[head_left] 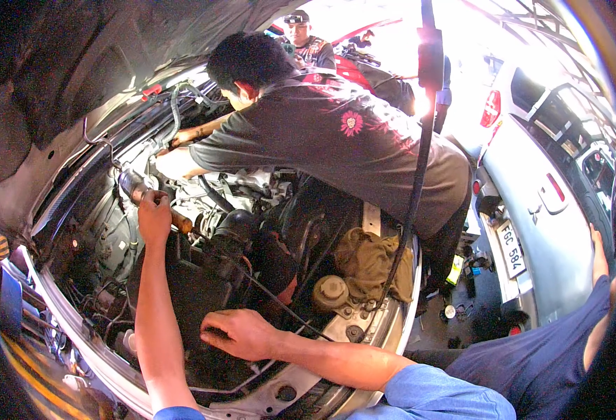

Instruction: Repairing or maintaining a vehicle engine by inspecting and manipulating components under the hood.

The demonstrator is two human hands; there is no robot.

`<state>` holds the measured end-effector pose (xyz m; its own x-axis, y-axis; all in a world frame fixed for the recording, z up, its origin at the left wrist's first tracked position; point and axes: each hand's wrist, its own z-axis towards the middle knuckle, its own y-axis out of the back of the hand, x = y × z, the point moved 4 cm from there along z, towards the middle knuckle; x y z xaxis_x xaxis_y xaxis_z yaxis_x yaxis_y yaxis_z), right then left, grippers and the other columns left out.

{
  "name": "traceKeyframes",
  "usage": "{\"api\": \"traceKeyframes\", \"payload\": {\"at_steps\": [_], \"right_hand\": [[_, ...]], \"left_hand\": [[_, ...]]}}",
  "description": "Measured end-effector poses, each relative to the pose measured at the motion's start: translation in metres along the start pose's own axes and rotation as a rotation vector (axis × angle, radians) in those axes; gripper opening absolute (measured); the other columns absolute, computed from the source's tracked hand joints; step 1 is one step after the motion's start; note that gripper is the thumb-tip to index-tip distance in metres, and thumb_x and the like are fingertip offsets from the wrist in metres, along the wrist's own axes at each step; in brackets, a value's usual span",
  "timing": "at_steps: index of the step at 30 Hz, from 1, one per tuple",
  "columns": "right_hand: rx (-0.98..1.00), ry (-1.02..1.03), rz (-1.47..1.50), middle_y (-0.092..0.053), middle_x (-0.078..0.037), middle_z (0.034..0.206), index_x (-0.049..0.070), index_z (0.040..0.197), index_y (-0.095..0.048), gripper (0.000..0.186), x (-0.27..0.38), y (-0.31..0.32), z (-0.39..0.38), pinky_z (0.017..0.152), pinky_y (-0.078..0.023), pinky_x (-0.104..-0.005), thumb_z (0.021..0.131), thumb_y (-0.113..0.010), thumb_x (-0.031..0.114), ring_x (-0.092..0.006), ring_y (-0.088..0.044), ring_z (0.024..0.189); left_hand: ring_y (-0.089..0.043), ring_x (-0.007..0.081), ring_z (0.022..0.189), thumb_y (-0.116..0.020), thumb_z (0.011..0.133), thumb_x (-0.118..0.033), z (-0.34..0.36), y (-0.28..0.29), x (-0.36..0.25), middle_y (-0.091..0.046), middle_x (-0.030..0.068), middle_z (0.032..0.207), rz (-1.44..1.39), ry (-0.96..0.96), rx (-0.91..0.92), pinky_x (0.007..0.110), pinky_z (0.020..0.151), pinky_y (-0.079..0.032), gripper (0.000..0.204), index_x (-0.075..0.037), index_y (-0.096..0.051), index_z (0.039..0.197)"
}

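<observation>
My left hand (154, 210) reaches up into the engine bay, its fingers closed on a cylindrical object (136, 183) with a silvery end and an orange part (180, 222) below. My right hand (241, 329) is lower, over a dark plastic cover (175, 294), fingers curled; what is under them is hidden. Just beyond my left hand, a co-worker's hand (171, 164) and forearm reach in among hoses and metal parts (210, 199). A round reservoir cap (330, 290) and a tan rag (371, 262) lie to the right of my right hand.
The raised bonnet (56, 77) overhangs at upper left. A co-worker (336, 147) leans across the bay; another person (308, 49) is behind. A black vertical strut (420, 175) crosses the right side. Another person's sleeve (546, 329) is at lower right, beside a silver car (546, 182).
</observation>
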<state>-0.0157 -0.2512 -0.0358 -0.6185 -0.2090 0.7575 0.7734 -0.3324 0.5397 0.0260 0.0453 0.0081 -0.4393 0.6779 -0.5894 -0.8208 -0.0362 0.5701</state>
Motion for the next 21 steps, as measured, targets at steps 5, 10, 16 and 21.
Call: {"api": "traceKeyframes", "payload": {"at_steps": [5, 10, 16, 21], "right_hand": [[-0.011, 0.001, -0.01, -0.065, -0.015, 0.09, 0.006, 0.098, -0.059, 0.02, 0.0011, 0.0008, 0.0001, 0.071, -0.051, -0.0464, 0.093, -0.06, 0.025, -0.0369, -0.065, 0.087], [0.003, -0.001, -0.007, -0.066, -0.015, 0.09, 0.006, 0.099, -0.059, 0.02, 0.0001, 0.0002, 0.0006, 0.072, -0.051, -0.0466, 0.093, -0.06, 0.025, -0.037, -0.065, 0.087], [-0.003, 0.008, 0.023, -0.065, -0.019, 0.088, 0.006, 0.099, -0.058, 0.022, 0.0001, 0.0007, 0.0, 0.072, -0.051, -0.0497, 0.094, -0.058, 0.028, -0.0396, -0.064, 0.086], [-0.02, 0.026, 0.03, -0.065, -0.021, 0.086, 0.007, 0.099, -0.058, 0.023, 0.0004, 0.0011, 0.0003, 0.072, -0.051, -0.0515, 0.094, -0.058, 0.029, -0.0415, -0.064, 0.084]], "left_hand": [[-0.067, 0.0362, 0.088, -0.059, 0.085, -0.021, 0.0002, 0.0002, -0.0008, -0.07, 0.0181, 0.094, -0.009, -0.005, 0.011, 0.043, 0.08, -0.05, 0.023, -0.003, -0.069, 0.095], [-0.067, 0.0352, 0.088, -0.059, 0.085, -0.02, -0.0019, 0.0016, -0.0028, -0.071, 0.0179, 0.094, 0.005, -0.025, -0.012, 0.043, 0.079, -0.051, 0.023, -0.003, -0.067, 0.097], [-0.067, 0.0353, 0.087, -0.06, 0.086, -0.021, -0.0014, 0.0019, -0.003, -0.071, 0.0181, 0.092, 0.0, 0.04, 0.03, 0.042, 0.078, -0.051, 0.023, -0.003, -0.067, 0.098], [-0.068, 0.036, 0.086, -0.06, 0.086, -0.021, -0.0006, 0.0009, -0.0019, -0.071, 0.0193, 0.091, -0.029, 0.011, 0.017, 0.042, 0.077, -0.051, 0.023, -0.003, -0.068, 0.098]]}}
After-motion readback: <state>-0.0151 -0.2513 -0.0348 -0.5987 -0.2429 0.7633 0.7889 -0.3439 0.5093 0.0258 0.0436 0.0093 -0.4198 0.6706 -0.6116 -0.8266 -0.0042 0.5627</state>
